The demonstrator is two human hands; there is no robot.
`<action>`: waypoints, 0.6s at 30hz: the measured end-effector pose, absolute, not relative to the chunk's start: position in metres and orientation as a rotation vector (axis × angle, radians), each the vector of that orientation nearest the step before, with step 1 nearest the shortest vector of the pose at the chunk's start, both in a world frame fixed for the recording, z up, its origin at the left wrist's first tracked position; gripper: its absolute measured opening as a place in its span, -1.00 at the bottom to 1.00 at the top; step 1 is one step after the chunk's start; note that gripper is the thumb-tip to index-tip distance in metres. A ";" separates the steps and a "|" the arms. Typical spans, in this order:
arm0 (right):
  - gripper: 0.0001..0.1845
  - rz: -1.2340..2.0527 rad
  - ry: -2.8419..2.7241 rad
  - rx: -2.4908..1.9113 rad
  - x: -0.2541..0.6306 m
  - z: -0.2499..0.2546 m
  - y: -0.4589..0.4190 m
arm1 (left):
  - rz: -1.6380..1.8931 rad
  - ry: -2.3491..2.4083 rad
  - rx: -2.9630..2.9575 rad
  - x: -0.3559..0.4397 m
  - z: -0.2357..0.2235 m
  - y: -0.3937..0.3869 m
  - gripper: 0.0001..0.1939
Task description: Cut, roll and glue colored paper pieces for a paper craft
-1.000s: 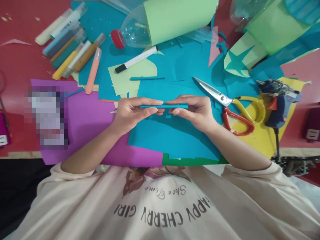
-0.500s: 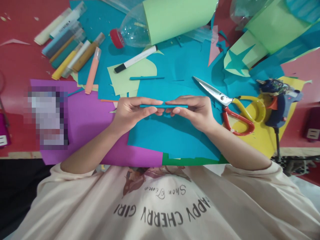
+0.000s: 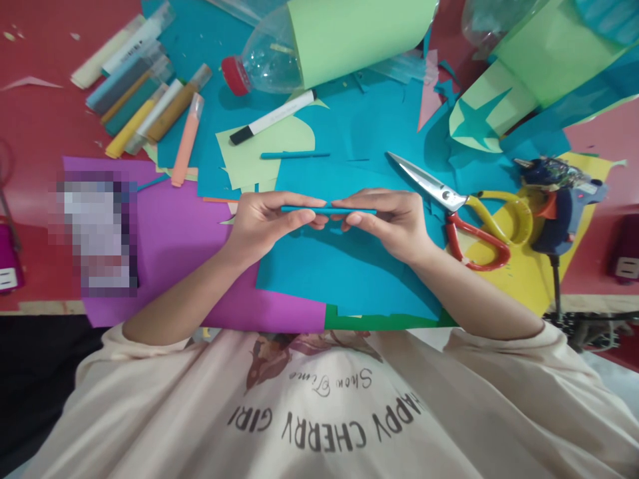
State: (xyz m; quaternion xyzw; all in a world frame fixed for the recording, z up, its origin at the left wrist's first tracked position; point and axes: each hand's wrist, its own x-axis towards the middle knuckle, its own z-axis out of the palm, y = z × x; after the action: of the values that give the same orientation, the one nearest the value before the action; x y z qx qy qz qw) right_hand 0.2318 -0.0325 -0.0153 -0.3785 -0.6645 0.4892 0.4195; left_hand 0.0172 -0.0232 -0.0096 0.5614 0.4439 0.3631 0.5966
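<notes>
Between my two hands a thin strip of blue paper [image 3: 323, 211] is held level above the blue sheets [image 3: 344, 266]. My left hand [image 3: 267, 219] pinches its left part with thumb and fingers. The right part is pinched the same way by my right hand [image 3: 389, 216]. Fingertips of both hands nearly meet at the strip's middle and hide some of it. Beyond the hands lies a similar narrow blue strip [image 3: 295, 155], partly over a pale green paper piece [image 3: 249, 159]. A white marker with black ends [image 3: 274, 116] rests on that green piece.
Scissors [image 3: 452, 199] and a glue gun [image 3: 562, 206] lie at the right on yellow paper. A bottle wrapped in green paper [image 3: 359, 40] is at the back. Several markers [image 3: 140, 100] sit at the back left, above purple paper [image 3: 180, 239] and a blurred-out item [image 3: 100, 233].
The strip's visible face looks narrower now than a second ago, as it is turned or pressed in my fingers. Both hands stay almost in place.
</notes>
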 end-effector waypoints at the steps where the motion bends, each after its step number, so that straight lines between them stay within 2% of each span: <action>1: -0.65 1.220 -1.669 -0.942 0.232 -0.015 -0.032 | 0.837 1.033 1.295 0.017 -0.009 -0.023 -0.65; 12: -0.69 1.106 -1.739 -0.920 0.232 -0.014 -0.031 | 0.828 1.035 1.261 0.018 -0.010 -0.023 -0.62; 18: -0.74 1.070 -1.731 -0.895 0.231 -0.014 -0.031 | 0.859 1.001 1.267 0.018 -0.010 -0.023 -0.69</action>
State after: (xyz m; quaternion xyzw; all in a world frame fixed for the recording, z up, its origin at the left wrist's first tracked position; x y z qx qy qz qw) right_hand 0.2311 -0.0313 -0.0142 -0.3610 -0.6979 0.4314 0.4434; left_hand 0.0181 -0.0231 -0.0103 0.5487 0.4335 0.3723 0.6102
